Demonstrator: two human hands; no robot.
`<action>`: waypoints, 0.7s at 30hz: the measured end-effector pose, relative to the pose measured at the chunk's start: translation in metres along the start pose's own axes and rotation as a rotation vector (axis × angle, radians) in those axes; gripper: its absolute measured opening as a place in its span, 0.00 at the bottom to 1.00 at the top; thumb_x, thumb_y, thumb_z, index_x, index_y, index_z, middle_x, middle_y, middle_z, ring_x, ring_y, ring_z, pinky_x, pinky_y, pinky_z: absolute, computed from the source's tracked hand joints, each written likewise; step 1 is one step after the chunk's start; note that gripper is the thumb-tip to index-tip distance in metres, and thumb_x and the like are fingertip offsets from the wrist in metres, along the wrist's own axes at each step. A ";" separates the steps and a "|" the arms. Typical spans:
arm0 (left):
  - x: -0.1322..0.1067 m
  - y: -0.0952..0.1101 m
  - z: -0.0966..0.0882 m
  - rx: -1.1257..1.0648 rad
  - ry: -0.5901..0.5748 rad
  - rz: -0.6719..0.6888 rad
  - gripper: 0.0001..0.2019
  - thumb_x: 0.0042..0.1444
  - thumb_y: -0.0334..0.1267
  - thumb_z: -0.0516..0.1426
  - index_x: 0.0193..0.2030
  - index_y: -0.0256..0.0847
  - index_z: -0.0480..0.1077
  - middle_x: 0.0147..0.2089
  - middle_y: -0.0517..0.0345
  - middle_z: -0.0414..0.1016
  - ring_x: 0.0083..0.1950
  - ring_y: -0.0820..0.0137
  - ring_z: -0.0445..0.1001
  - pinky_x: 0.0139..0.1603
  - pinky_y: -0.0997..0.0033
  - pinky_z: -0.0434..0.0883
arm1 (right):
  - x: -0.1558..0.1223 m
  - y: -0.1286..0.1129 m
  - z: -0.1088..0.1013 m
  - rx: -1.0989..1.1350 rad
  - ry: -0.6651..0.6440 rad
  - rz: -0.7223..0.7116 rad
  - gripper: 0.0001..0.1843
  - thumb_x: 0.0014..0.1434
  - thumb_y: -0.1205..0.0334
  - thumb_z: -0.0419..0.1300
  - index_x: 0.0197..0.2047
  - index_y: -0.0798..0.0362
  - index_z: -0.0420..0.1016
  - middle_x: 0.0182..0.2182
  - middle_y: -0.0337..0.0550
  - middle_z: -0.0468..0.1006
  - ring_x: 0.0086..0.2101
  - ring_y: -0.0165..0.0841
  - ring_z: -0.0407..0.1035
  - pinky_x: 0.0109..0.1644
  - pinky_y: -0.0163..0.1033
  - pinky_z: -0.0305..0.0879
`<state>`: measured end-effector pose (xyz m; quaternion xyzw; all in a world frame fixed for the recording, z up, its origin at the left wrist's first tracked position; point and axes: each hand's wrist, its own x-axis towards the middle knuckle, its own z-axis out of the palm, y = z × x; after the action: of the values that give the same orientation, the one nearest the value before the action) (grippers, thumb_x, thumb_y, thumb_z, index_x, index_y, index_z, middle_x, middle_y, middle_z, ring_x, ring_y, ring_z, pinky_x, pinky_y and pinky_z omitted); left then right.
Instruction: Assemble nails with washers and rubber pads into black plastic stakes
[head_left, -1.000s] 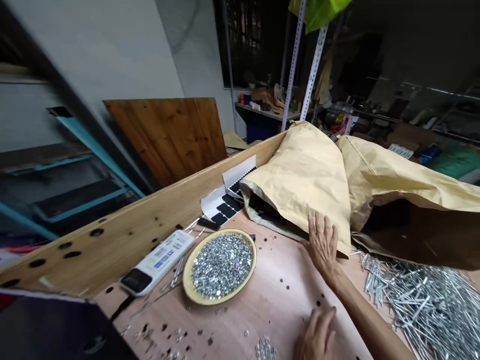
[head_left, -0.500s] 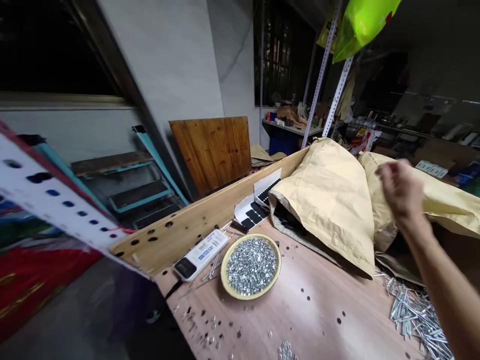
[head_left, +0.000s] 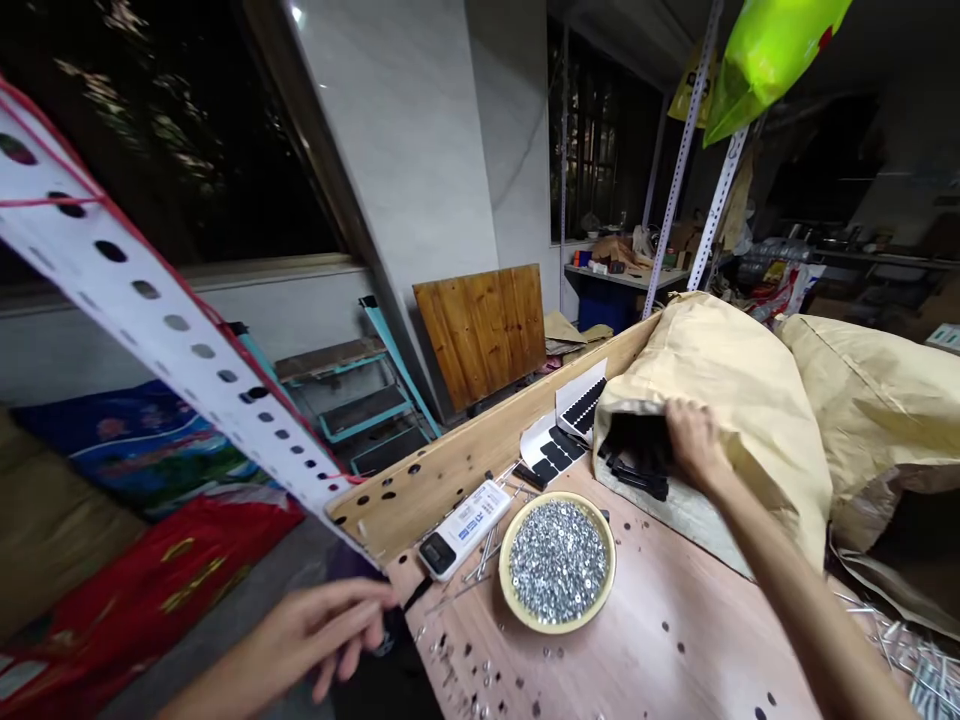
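My right hand [head_left: 694, 440] has its fingers curled over the top edge of the opening of a tan paper sack [head_left: 739, 370], holding that edge up. Inside the sack's mouth lie several black plastic parts [head_left: 637, 475]. Off the table's left corner hangs my left hand [head_left: 322, 630], its fingers loosely stretched with nothing in them. Between the two hands stands a yellow bowl [head_left: 505, 590] filled with small metal washers [head_left: 559, 560].
A white device with a dark display [head_left: 465, 530] lies beside the bowl, near thin metal rods [head_left: 487, 550]. Sheets of black stickers [head_left: 555, 455] rest by the wooden side board [head_left: 450, 455]. A second sack [head_left: 885, 400] and metal pins [head_left: 934, 670] are on the right. A perforated white post [head_left: 176, 322] slants at left.
My right hand has moved left and down from above the second sack to the near sack's mouth, which is now lifted open. My left hand has come into view. The view has shifted left.
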<state>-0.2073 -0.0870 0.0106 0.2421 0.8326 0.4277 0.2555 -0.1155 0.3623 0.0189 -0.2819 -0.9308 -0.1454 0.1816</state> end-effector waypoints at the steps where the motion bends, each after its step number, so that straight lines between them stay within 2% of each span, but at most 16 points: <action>1: 0.015 0.014 0.000 0.055 -0.016 0.019 0.26 0.49 0.62 0.51 0.37 0.41 0.76 0.23 0.57 0.74 0.21 0.69 0.71 0.20 0.72 0.70 | 0.009 0.019 -0.019 -0.032 0.019 0.140 0.18 0.58 0.75 0.44 0.44 0.60 0.72 0.33 0.57 0.75 0.34 0.41 0.67 0.38 0.44 0.56; 2: 0.031 0.028 0.002 0.112 -0.012 0.061 0.27 0.50 0.61 0.50 0.39 0.41 0.76 0.26 0.56 0.76 0.25 0.67 0.73 0.24 0.71 0.72 | 0.017 0.038 -0.037 -0.063 0.044 0.268 0.17 0.60 0.73 0.44 0.43 0.61 0.72 0.33 0.58 0.74 0.33 0.41 0.66 0.36 0.43 0.54; 3: 0.047 0.043 0.005 0.161 0.022 0.142 0.26 0.51 0.60 0.49 0.41 0.42 0.76 0.33 0.54 0.78 0.33 0.65 0.75 0.31 0.70 0.74 | 0.022 0.054 -0.055 -0.074 0.083 0.296 0.16 0.62 0.70 0.44 0.43 0.60 0.72 0.35 0.58 0.74 0.34 0.40 0.65 0.34 0.41 0.52; 5: 0.082 0.067 0.012 0.299 0.119 0.368 0.26 0.54 0.58 0.46 0.41 0.43 0.76 0.43 0.51 0.77 0.45 0.61 0.74 0.44 0.65 0.73 | 0.025 0.072 -0.081 -0.091 0.130 0.283 0.13 0.63 0.65 0.47 0.43 0.58 0.72 0.37 0.55 0.74 0.35 0.40 0.64 0.34 0.40 0.48; 7: 0.118 0.082 0.018 0.468 0.288 0.557 0.25 0.58 0.54 0.43 0.46 0.41 0.74 0.50 0.49 0.74 0.54 0.58 0.68 0.56 0.57 0.65 | 0.012 0.068 -0.091 -0.133 0.169 0.207 0.12 0.62 0.61 0.50 0.41 0.56 0.72 0.38 0.53 0.73 0.36 0.39 0.62 0.33 0.38 0.47; 8: 0.136 0.086 0.020 0.560 0.355 0.593 0.25 0.59 0.51 0.43 0.50 0.39 0.71 0.55 0.47 0.71 0.58 0.57 0.65 0.59 0.54 0.62 | 0.000 0.059 -0.089 -0.159 0.182 0.152 0.12 0.62 0.60 0.51 0.41 0.56 0.72 0.38 0.52 0.73 0.35 0.38 0.62 0.32 0.38 0.47; 10: 0.168 0.089 0.023 0.742 0.412 0.520 0.26 0.59 0.48 0.45 0.58 0.35 0.65 0.62 0.42 0.63 0.64 0.53 0.56 0.62 0.51 0.57 | -0.032 0.031 -0.075 -0.192 0.200 0.002 0.11 0.62 0.60 0.51 0.40 0.55 0.72 0.36 0.48 0.72 0.31 0.35 0.61 0.31 0.37 0.47; 12: 0.191 0.086 0.026 0.877 0.362 0.352 0.31 0.58 0.48 0.47 0.63 0.30 0.56 0.65 0.37 0.58 0.66 0.49 0.53 0.61 0.49 0.57 | -0.065 0.004 -0.053 -0.175 0.182 -0.205 0.13 0.64 0.60 0.48 0.36 0.54 0.72 0.30 0.44 0.72 0.28 0.32 0.61 0.31 0.36 0.49; 13: 0.199 0.085 0.027 0.920 0.314 0.277 0.32 0.58 0.48 0.48 0.65 0.29 0.52 0.65 0.37 0.58 0.65 0.48 0.54 0.60 0.49 0.58 | -0.078 -0.005 -0.041 -0.164 0.183 -0.289 0.14 0.65 0.59 0.48 0.36 0.54 0.72 0.29 0.44 0.72 0.28 0.32 0.62 0.32 0.36 0.51; 14: 0.205 0.083 0.028 0.949 0.260 0.226 0.33 0.58 0.49 0.47 0.66 0.31 0.50 0.64 0.37 0.59 0.65 0.48 0.56 0.59 0.49 0.59 | -0.087 -0.009 -0.030 -0.171 0.195 -0.315 0.13 0.64 0.58 0.49 0.39 0.53 0.72 0.32 0.45 0.74 0.30 0.33 0.64 0.34 0.37 0.53; 15: 0.208 0.081 0.029 0.967 0.212 0.198 0.33 0.58 0.50 0.46 0.67 0.33 0.48 0.64 0.39 0.60 0.64 0.48 0.58 0.58 0.49 0.61 | -0.091 -0.009 -0.019 -0.188 0.205 -0.292 0.13 0.63 0.57 0.52 0.45 0.53 0.72 0.38 0.48 0.75 0.35 0.36 0.66 0.38 0.38 0.55; 16: 0.211 0.080 0.029 0.973 0.172 0.187 0.32 0.59 0.50 0.45 0.67 0.35 0.48 0.63 0.41 0.62 0.63 0.50 0.60 0.57 0.50 0.61 | -0.091 -0.006 -0.011 -0.204 0.204 -0.257 0.17 0.60 0.56 0.55 0.50 0.53 0.69 0.45 0.51 0.74 0.41 0.40 0.66 0.43 0.42 0.57; 18: 0.214 0.079 0.029 0.959 0.101 0.187 0.30 0.61 0.49 0.41 0.67 0.37 0.49 0.62 0.43 0.64 0.61 0.53 0.64 0.57 0.55 0.63 | -0.085 0.007 0.002 -0.222 0.155 -0.161 0.32 0.54 0.51 0.61 0.60 0.51 0.61 0.57 0.55 0.65 0.52 0.51 0.60 0.51 0.52 0.55; 19: 0.215 0.078 0.028 0.945 0.069 0.183 0.29 0.62 0.47 0.40 0.67 0.37 0.50 0.61 0.44 0.65 0.60 0.55 0.65 0.56 0.58 0.63 | -0.082 0.012 0.007 -0.213 0.110 -0.134 0.38 0.52 0.47 0.62 0.63 0.50 0.57 0.60 0.55 0.61 0.55 0.55 0.57 0.53 0.58 0.53; 21: 0.215 0.077 0.025 0.923 0.032 0.181 0.27 0.63 0.45 0.38 0.66 0.35 0.52 0.60 0.44 0.67 0.58 0.58 0.68 0.55 0.63 0.64 | -0.086 0.017 0.013 -0.170 0.021 -0.139 0.45 0.50 0.42 0.61 0.65 0.49 0.51 0.63 0.55 0.57 0.58 0.60 0.52 0.54 0.66 0.48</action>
<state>-0.3389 0.1011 0.0156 0.3953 0.9152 0.0367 0.0700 -0.0426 0.3397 -0.0257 -0.2295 -0.9305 -0.2391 0.1561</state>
